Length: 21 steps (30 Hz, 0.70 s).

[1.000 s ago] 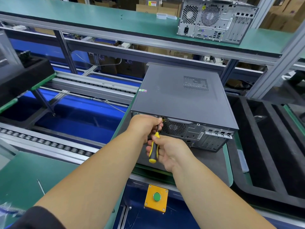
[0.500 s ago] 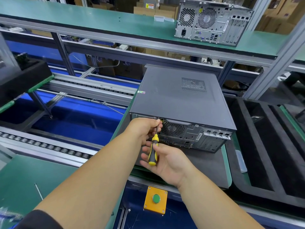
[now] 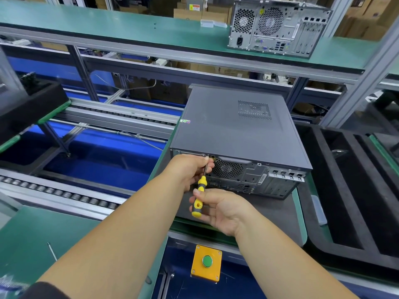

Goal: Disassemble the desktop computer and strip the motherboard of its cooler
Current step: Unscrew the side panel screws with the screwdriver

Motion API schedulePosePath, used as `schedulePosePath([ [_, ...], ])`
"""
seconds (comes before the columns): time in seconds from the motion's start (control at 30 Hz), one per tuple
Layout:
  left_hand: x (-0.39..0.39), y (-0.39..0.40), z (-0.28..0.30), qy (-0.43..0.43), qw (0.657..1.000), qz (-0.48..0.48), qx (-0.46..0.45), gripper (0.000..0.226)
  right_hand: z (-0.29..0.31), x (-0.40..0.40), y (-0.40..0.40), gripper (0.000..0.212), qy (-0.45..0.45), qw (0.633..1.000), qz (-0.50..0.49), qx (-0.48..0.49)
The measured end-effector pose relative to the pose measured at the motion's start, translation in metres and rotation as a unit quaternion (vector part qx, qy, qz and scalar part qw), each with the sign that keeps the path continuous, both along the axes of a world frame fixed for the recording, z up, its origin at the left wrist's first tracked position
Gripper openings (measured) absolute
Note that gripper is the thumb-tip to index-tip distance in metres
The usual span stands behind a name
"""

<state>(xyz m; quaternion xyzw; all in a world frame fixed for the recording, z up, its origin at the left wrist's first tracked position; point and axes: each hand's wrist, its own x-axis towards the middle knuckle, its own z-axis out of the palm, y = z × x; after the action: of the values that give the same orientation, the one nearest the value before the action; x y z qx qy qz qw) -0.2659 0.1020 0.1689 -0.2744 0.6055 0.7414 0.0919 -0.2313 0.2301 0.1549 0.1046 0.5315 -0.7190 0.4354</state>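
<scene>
Head view showed the desktop computer (image 3: 235,130) lying on its side on a dark mat (image 3: 274,214) on the green counter (image 3: 302,212), rear panel facing me. My left hand (image 3: 190,169) pinched the shaft of the yellow-and-black screwdriver (image 3: 199,196) near the panel's upper left edge, the tip up at a screw there. My right hand (image 3: 222,209) held the handle in a loose grip, fingers around its lower end. A second computer (image 3: 278,26) stood on the far shelf (image 3: 108,24). A green push button (image 3: 207,261) sat nearest me.
</scene>
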Motion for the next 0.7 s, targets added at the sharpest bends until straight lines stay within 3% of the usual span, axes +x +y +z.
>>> schedulePosePath([
  [0.23,0.005,0.004,0.007,-0.012,0.999,-0.022,-0.040,0.019,0.004,-0.003,-0.002,0.028,0.045,0.997,0.017,0.058],
  [0.5,0.006,0.003,0.005,-0.070,0.994,-0.046,-0.071,0.023,0.015,-0.008,0.010,0.024,-0.002,0.998,0.045,-0.050],
  [0.7,0.003,0.005,-0.001,-0.001,1.000,0.005,-0.003,0.020,0.013,-0.006,0.006,0.010,0.027,1.000,0.015,0.005],
])
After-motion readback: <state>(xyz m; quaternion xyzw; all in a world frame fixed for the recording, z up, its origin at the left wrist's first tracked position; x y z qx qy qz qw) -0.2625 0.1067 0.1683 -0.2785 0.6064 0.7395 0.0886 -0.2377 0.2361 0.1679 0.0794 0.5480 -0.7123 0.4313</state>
